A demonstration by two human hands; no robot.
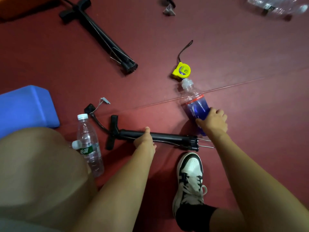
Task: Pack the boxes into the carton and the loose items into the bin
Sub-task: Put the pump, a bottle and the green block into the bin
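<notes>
A black hand pump (168, 138) lies across the red floor in front of me, and my left hand (145, 141) is closed around its barrel. To the right lies a plastic bottle with a blue label (194, 104), white cap pointing away; my right hand (213, 122) grips its lower end. A yellow tape measure (182, 70) with a black strap sits just beyond the bottle's cap. Two clear empty water bottles (88, 143) lie beside my left knee. No carton or bin is in view.
A second black pump (98, 34) lies at the far left. A blue foam block (25, 106) sits at the left edge. A clear bottle (274, 6) lies at the top right, a small grey object (168, 10) at top centre. My shoe (189, 178) stands below the pump.
</notes>
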